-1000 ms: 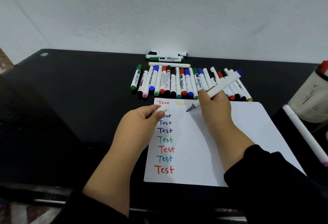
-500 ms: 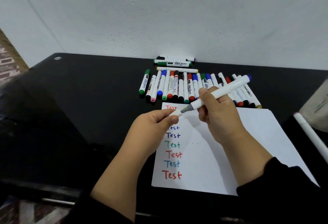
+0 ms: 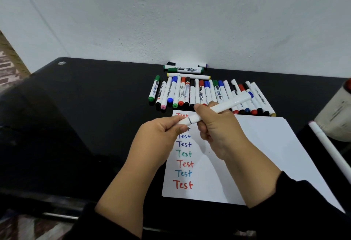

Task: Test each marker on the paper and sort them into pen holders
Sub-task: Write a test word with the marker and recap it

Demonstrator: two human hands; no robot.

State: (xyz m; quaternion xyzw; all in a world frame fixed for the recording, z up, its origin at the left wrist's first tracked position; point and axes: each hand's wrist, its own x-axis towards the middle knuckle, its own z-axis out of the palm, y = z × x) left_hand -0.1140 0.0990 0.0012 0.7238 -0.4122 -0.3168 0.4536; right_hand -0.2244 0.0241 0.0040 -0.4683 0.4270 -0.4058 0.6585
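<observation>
- A black glossy table (image 3: 85, 125) runs up to a white wall (image 3: 171, 11) and carries everything else.
- A white sheet of paper (image 3: 266, 154) lies on the table in front of the person, with a column of "Test" words (image 3: 183, 163) down its left side in red, blue and green ink.
- A row of markers (image 3: 209, 93) lies side by side just beyond the paper's far edge, with caps in green, blue, red, black and pink; a few more markers (image 3: 185, 68) lie crosswise against the wall.
- A pale pen holder (image 3: 336, 114) stands at the right edge, and a long white marker (image 3: 330, 148) lies just in front of it.
- The right hand (image 3: 214, 133) grips a white marker (image 3: 224, 105) around its barrel, held tilted above the top of the paper.
- The left hand (image 3: 161, 137) pinches the white cap (image 3: 183, 122) at the marker's near end between thumb and fingers.
</observation>
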